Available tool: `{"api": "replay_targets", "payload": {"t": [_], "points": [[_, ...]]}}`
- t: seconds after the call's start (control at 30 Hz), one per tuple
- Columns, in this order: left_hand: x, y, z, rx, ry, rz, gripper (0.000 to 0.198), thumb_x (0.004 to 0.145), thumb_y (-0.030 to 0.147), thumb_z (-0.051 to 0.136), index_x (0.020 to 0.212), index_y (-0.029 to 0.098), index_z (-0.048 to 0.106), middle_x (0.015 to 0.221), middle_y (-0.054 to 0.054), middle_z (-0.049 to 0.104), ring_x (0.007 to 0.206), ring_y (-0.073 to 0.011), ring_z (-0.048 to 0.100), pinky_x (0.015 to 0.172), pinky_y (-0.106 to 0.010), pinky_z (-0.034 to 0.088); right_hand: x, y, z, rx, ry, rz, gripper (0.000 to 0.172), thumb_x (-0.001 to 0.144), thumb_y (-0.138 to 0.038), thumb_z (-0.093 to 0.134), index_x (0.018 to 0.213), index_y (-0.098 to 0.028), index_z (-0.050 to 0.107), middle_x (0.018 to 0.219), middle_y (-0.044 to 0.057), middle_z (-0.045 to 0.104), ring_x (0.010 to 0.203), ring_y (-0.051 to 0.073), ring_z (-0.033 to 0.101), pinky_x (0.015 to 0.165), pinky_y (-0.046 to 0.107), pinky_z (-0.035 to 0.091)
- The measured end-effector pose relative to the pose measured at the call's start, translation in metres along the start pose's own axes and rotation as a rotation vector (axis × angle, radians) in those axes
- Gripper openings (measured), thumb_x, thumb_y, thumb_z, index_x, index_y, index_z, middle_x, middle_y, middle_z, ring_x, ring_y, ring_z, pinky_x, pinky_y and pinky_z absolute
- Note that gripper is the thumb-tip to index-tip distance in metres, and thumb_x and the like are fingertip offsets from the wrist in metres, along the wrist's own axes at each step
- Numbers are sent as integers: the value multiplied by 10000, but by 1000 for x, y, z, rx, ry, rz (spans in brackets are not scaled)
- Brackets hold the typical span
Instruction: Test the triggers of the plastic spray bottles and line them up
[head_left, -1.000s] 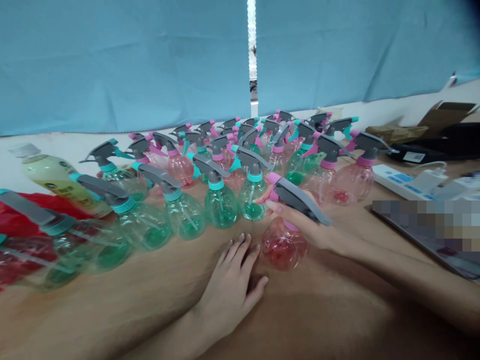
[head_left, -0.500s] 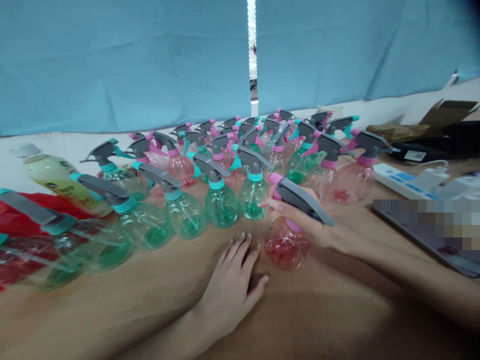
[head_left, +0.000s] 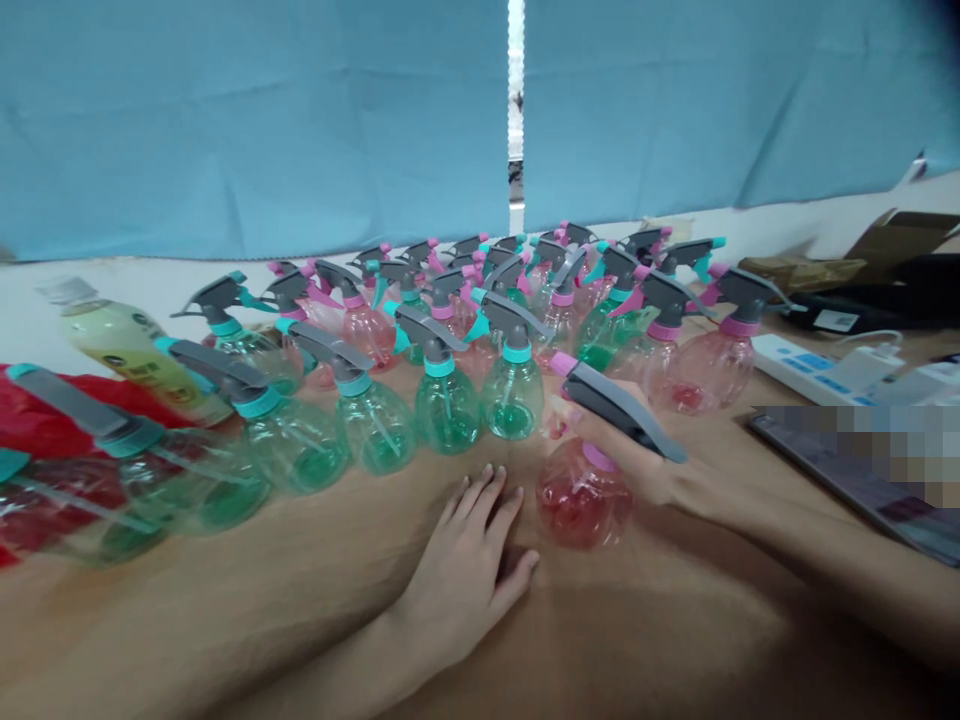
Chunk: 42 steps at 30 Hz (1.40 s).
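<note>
My right hand (head_left: pixel 626 450) is wrapped round the neck of a pink spray bottle (head_left: pixel 581 505) with a grey and pink trigger head. Its round base is at the tabletop, and the nozzle points away to the left. My left hand (head_left: pixel 469 560) lies flat on the table (head_left: pixel 315 610) with fingers spread, to the left of that bottle and touching nothing else. Just beyond my hands stands a green spray bottle (head_left: pixel 512 400), and beside it another green spray bottle (head_left: pixel 448 410). A curved row of several more green ones runs off to the left.
Behind the front row several pink and green spray bottles (head_left: pixel 367 325) crowd together. At left a pale drink bottle (head_left: pixel 135 350) stands by red plastic (head_left: pixel 71 400). Rightward are a power strip (head_left: pixel 810 370), a dark flat device (head_left: pixel 847 480) and a cardboard box (head_left: pixel 900 240). Blue cloth (head_left: pixel 285 120) hangs behind.
The pink spray bottle in my right hand has shifted slightly right and toward me. My left hand stays flat in place. The view has moved a little.
</note>
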<state>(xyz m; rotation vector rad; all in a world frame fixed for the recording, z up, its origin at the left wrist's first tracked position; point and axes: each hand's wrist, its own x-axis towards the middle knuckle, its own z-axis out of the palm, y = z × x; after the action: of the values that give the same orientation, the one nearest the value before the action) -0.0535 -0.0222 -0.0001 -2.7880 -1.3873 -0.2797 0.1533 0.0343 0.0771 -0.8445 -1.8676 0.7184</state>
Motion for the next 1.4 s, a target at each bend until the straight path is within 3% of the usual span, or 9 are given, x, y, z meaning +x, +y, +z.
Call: {"api": "replay_targets", "payload": {"t": [0.17, 0.33, 0.63, 0.77, 1.4], "points": [[1, 1, -1, -4, -8, 2, 500, 935, 377, 536, 1340, 88, 486, 1465, -197, 410, 1363, -327, 361, 1072, -527, 347, -2, 12, 2, 36, 2, 8, 266, 905, -443, 531, 738, -240, 572, 662, -13, 524, 600, 145, 494, 555, 292, 410], [2, 1, -2, -20, -14, -8, 515, 922, 369, 563, 1342, 80, 490, 1457, -206, 418, 1356, -341, 371, 1066, -530, 357, -2, 15, 5, 154, 11, 69, 152, 903, -389, 550, 943, -254, 610, 833, 0, 627, 767, 171, 602, 722, 325, 494], [2, 2, -2, -13, 4, -2, 500, 922, 357, 559, 1334, 80, 494, 1462, -206, 410, 1355, -338, 373, 1068, -531, 354, -1, 5, 4, 135, -2, 35, 114, 902, -352, 546, 874, -243, 566, 779, -14, 557, 698, 150, 524, 706, 316, 452], [1, 2, -1, -13, 15, 2, 488, 922, 355, 555, 1327, 90, 497, 1462, -202, 412, 1353, -333, 378, 1066, -522, 361, -2, 7, 4, 149, -2, 37, 89, 905, -329, 546, 913, -245, 574, 864, -2, 590, 757, 155, 543, 723, 314, 451], [1, 3, -5, -15, -11, -3, 490, 930, 357, 546, 1332, 82, 491, 1463, -206, 409, 1363, -332, 359, 1073, -527, 346, -1, 5, 5, 152, 19, 34, 117, 892, -353, 568, 923, -240, 570, 863, 7, 619, 871, 191, 614, 802, 340, 481]]}}
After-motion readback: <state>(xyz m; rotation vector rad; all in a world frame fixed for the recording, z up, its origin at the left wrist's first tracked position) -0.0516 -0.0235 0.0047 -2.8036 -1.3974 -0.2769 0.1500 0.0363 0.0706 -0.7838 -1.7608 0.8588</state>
